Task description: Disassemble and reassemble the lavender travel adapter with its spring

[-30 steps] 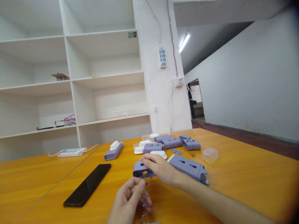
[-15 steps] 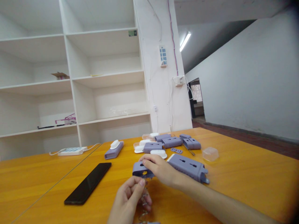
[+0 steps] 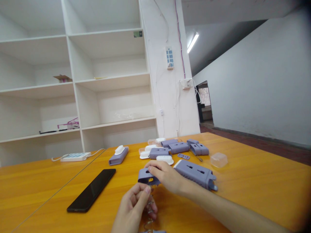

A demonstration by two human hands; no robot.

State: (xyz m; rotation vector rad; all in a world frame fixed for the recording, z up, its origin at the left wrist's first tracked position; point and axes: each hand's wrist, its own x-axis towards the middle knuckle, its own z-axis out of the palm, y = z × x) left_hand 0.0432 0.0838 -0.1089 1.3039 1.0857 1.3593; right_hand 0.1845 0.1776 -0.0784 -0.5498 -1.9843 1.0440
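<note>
Almost nothing has moved since the earlier frames: both hands keep their places over the bench (image 3: 243, 181). The right hand (image 3: 167, 176) pinches the near end of a small purple housing (image 3: 145, 176), fingers curled over its top. It sits just above the bench, long axis running left to right, open end toward the left. The left hand (image 3: 133, 207) pinches a thin wire spring (image 3: 149, 207) below it, fingertips pressed together. The housing looks light, stiff and smooth, best held by its flat sides; the spring looks springy and easily bent, best taken near its end.
</note>
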